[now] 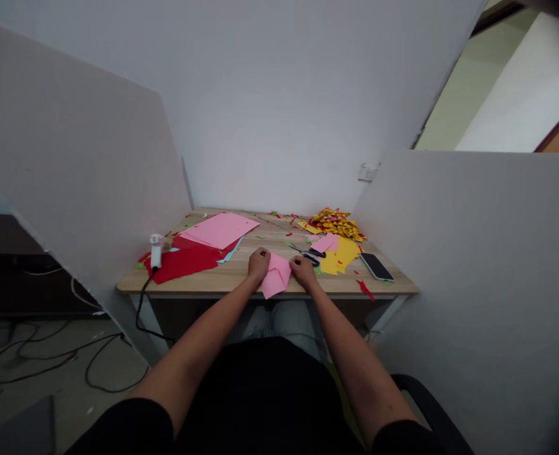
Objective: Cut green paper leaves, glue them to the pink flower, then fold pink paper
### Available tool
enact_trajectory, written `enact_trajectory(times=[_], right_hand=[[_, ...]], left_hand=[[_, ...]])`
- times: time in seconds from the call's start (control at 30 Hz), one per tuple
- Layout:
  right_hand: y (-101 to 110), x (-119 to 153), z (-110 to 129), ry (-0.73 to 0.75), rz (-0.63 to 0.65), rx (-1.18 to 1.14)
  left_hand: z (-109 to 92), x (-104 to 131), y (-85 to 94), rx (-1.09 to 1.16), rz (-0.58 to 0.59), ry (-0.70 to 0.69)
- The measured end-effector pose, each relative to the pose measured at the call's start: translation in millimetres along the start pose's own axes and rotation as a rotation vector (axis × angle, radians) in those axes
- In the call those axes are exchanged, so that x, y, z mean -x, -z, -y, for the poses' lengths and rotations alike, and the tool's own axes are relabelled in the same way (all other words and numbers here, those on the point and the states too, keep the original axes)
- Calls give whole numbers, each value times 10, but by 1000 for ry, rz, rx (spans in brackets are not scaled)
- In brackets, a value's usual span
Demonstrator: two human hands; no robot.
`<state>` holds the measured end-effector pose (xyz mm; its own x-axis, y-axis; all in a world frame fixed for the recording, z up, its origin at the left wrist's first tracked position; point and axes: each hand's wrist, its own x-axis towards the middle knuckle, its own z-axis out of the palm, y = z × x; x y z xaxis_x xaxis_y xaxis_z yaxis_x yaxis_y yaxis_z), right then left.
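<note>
Watching from afar through the head view, I am seeing the left hand point(259, 264) pinching the upper left side of a folded pink paper point(276, 281) and the right hand point(303, 272) pinching its right edge. The paper is sitting between them at the front edge of the table point(234, 278), the paired grips probably steadying its creases. Scissors point(312, 260) are lying just beyond the right hand, presumably for easy reach. Larger pink sheets point(220, 230) are resting farther left, seemingly as stock.
</note>
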<state>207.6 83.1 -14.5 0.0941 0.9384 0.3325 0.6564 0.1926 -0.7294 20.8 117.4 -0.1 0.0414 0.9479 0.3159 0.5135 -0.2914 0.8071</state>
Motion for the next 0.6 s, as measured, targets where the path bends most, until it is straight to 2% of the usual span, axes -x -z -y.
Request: enact_trajectory(times=[0.1,0.23,0.4,0.6], right_hand=[[6,-11,-42,-4,-55,14],[-2,-26,-53,24,-72,28],[-8,-24,-27,69,1,53],[-10,-24,-55,92,92,79]], left_hand=[[8,-6,-2,5,17,-22],[7,-3,-23,18,145,-90],[16,31,-84,12,306,-142],[50,57,-123,-51,383,-151]])
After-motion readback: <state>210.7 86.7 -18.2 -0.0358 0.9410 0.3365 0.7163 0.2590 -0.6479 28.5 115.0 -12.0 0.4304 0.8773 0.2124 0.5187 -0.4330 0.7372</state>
